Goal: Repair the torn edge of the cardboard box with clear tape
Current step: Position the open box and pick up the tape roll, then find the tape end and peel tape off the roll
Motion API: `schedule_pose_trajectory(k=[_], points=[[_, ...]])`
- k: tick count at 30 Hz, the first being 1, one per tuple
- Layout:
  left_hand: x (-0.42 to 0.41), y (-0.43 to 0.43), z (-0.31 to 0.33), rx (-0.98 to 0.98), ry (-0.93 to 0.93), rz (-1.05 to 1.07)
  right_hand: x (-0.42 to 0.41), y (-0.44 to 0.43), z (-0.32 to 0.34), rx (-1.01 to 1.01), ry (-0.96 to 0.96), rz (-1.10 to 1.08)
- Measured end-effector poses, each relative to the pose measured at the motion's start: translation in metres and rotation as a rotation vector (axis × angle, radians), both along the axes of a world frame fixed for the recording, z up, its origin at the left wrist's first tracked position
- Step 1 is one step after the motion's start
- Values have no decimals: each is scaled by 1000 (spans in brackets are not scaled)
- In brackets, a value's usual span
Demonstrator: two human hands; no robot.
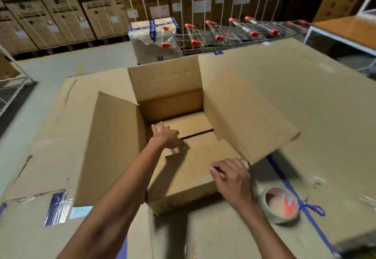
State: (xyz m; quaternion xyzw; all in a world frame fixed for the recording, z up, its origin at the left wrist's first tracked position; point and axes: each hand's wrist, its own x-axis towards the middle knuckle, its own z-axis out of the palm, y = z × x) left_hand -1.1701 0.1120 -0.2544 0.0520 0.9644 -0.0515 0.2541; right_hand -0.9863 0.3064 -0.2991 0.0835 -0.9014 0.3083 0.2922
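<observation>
The box [114,147] stands open mid-frame on flat cardboard [315,96], and the left hand [166,136] reaches inside with fingers spread flat on the bottom by the seam. The right hand [232,177] has its fingers curled at the box's near right corner, too blurred to tell whether they pinch anything. The tape roll [280,204] lies just right of that wrist, at lower right.

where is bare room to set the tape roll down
Free: the flat cardboard sheet beyond the right flap, and the sheet left of the left flap, beyond the blue taped patch. Crowded: the near right corner of the box, with right hand and tape roll close; left hand is inside it.
</observation>
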Motion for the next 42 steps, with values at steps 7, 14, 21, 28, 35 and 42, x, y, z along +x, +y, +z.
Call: schedule_pose_trajectory(k=[7,14,21,28,35,42], points=[[165,87,18,621,692,-356,92,62,-15,-16,32,61],[275,91,-61,992,155,-576,110,108,-23,16,-853,-534],[246,108,-56,1269,-297,253,124,108,-26,-288,-682,-385],[225,111,-27,1460,-490,200,147,113,16,-724,-763,113],[236,105,-27,1313,-158,-128,140,112,15,-847,-718,111],[264,98,-23,1128,293,-434,130,106,20,-908,-663,139]])
